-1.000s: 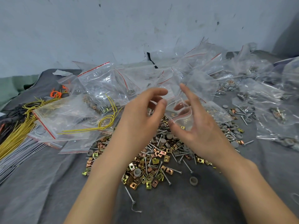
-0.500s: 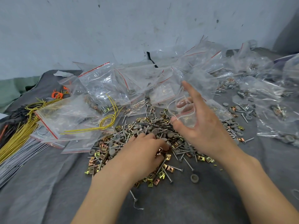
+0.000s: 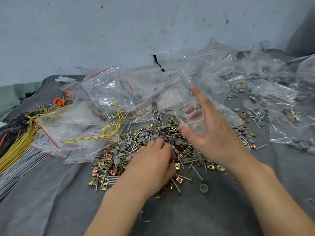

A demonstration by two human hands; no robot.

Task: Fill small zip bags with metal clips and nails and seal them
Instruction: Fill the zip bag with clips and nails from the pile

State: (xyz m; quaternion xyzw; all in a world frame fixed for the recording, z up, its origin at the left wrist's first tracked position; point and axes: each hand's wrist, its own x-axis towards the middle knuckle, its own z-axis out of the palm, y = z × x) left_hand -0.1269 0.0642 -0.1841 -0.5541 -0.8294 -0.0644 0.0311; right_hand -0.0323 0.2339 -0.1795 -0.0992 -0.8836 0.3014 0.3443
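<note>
A heap of gold and copper metal clips (image 3: pixel 109 165), steel nails (image 3: pixel 185 178) and grey round caps (image 3: pixel 203 188) lies on the grey cloth in the middle. My right hand (image 3: pixel 211 138) holds a small clear zip bag (image 3: pixel 191 116) above the heap's far side, its red-lined mouth held open between thumb and fingers, forefinger pointing up. My left hand (image 3: pixel 153 166) rests palm-down on the heap with its fingers curled into the clips and nails. What its fingertips hold is hidden.
Many clear zip bags (image 3: pixel 105 87) lie piled behind the heap and to the right, some with hardware inside. Yellow wire bundles (image 3: pixel 18 143) and grey rods (image 3: pixel 15 169) lie at the left. A stained wall rises behind. Bare grey cloth (image 3: pixel 187 218) spreads in front.
My left hand let go of the bag, dropped onto the heap and now digs among the clips. My right hand keeps the bag open at about the same place.
</note>
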